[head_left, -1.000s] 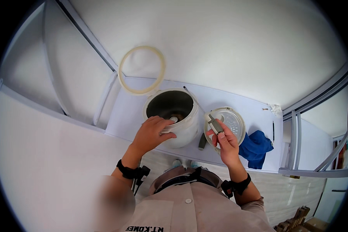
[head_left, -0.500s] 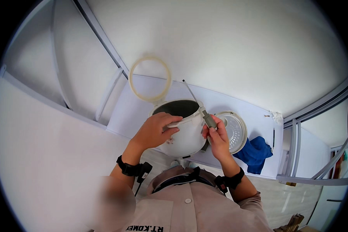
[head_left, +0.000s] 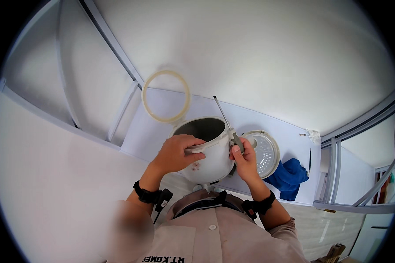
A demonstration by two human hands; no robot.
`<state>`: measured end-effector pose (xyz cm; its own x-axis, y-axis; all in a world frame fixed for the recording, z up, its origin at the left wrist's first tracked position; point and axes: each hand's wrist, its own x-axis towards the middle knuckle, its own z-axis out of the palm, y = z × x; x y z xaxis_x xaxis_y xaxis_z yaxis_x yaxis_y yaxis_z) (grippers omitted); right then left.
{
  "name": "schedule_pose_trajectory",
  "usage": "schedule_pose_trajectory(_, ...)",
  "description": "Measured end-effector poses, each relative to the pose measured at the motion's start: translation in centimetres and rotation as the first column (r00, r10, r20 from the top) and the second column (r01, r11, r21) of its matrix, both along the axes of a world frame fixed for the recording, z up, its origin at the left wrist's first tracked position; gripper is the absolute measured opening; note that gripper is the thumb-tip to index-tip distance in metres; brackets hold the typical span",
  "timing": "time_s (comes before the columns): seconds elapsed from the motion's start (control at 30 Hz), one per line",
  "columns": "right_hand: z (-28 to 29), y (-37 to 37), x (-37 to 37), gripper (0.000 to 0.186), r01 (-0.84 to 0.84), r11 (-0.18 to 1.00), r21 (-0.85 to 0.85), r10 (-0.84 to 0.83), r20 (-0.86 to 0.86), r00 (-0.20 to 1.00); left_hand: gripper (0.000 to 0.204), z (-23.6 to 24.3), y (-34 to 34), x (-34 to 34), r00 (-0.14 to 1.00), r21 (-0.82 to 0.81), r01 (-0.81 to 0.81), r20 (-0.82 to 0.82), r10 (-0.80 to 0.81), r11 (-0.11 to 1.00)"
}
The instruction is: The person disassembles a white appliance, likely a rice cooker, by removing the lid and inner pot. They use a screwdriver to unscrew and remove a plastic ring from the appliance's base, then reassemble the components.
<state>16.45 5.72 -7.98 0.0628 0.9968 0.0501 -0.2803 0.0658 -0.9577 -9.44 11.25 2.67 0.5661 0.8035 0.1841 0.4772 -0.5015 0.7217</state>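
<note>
A white rice cooker (head_left: 213,166) with a floral mark stands upright at the table's near edge, its dark interior showing from above. My left hand (head_left: 176,153) is closed on its front rim, fingers over the top and thumb below the white front piece. In my right hand (head_left: 245,160), beside the cooker's right side, is a screwdriver (head_left: 236,140) with a grey-green handle. Its metal shaft points up and away, past the right rim. Behind the cooker the open lid frame (head_left: 187,94), a cream ring, stands raised. What the right fingertips touch on the cooker is hidden.
Right of the cooker lies a round metal lid plate (head_left: 267,158) with a pattern of dimples. A blue cloth (head_left: 289,175) is bunched beside it. A thin dark rod (head_left: 310,160) and crumpled white material (head_left: 313,136) lie at the table's (head_left: 131,131) right end.
The cooker and its lid ring have shifted slightly toward me, the ring also a little left. The screwdriver has turned a bit more upright in my right hand. My left hand keeps its hold.
</note>
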Motion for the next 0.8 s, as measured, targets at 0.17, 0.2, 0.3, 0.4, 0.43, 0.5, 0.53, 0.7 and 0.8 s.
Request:
schedule_pose_trajectory(0.17,0.4,0.0,0.2,0.026,0.039,0.998,-0.055,-0.034,0.085,0.996,0.031,0.0,0.0,0.3,1.000,0.020,0.025,-0.017,-0.024,1.000)
schedule_pose_trajectory(0.2,1.3,-0.1,0.1,0.027,0.071,0.995,-0.072,-0.058,0.164,0.985,0.030,0.1,0.0,0.4,0.999,0.016,0.031,-0.018,-0.031,0.999)
schedule_pose_trajectory(0.3,3.7,-0.1,-0.2,0.030,0.161,0.987,0.011,-0.153,0.381,0.912,0.029,0.3,-0.5,0.7,0.999,0.020,0.027,-0.041,-0.027,0.999)
schedule_pose_trajectory(0.4,4.2,0.5,-0.2,0.034,0.168,0.955,0.242,-0.268,0.477,0.837,0.027,0.1,-0.6,1.0,0.999,0.059,0.024,-0.044,-0.021,0.998)
schedule_pose_trajectory(0.43,4.3,0.6,-0.2,0.035,0.154,0.931,0.329,-0.308,0.487,0.818,0.027,0.3,-0.6,1.1,0.999,0.052,0.033,-0.038,-0.031,0.998)
schedule_pose_trajectory(0.5,5.8,0.5,-0.5,0.034,0.148,0.943,0.297,-0.292,0.535,0.793,0.027,0.7,-0.7,1.4,0.999,0.038,0.045,-0.029,-0.044,0.998)
schedule_pose_trajectory(0.53,6.6,0.3,-0.6,0.034,0.145,0.949,0.281,-0.284,0.558,0.780,0.027,0.5,-0.7,1.3,0.999,0.054,0.046,-0.023,-0.045,0.997)
schedule_pose_trajectory(0.7,7.1,0.3,0.0,0.035,0.110,0.986,0.128,-0.167,0.660,0.732,0.030,0.2,-0.9,1.2,0.999,0.048,0.051,0.017,-0.052,0.998)
schedule_pose_trajectory(0.8,6.2,0.2,0.6,0.037,0.099,0.995,-0.023,-0.065,0.607,0.792,0.032,0.5,-1.1,1.5,0.999,-0.049,0.028,0.030,-0.027,0.998)
